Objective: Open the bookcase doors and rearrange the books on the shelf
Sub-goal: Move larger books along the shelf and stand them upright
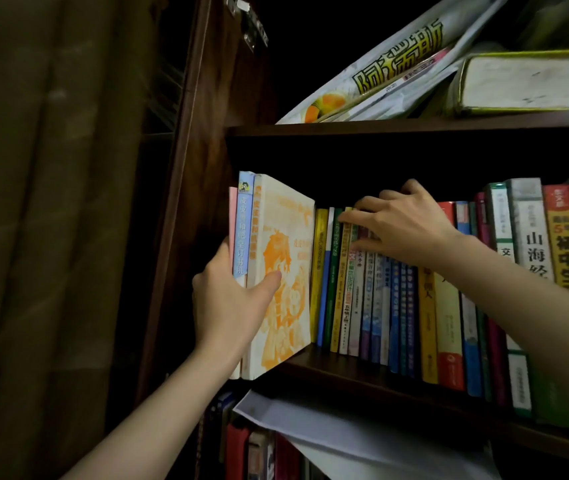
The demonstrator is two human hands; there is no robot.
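The dark wooden bookcase stands open, and its middle shelf [362, 374] holds a row of upright books. My left hand [231, 299] grips a few books at the row's left end, thumb on the white and orange cover [286, 271] and fingers behind a blue-spined book [243, 223]. These books stick out past the shelf's front edge. My right hand [400, 225] rests on the tops of several thin books [366, 299], its fingers curled over their upper edges. A yellow-spined book [318, 271] stands between the two groups.
The open door [186, 202] stands at the left, beside a brownish curtain [51, 220]. Leaning magazines [380, 74] and a thick flat book [532, 81] fill the upper shelf. Taller books [532, 244] stand at right. White papers [345, 431] stick out of the lower shelf.
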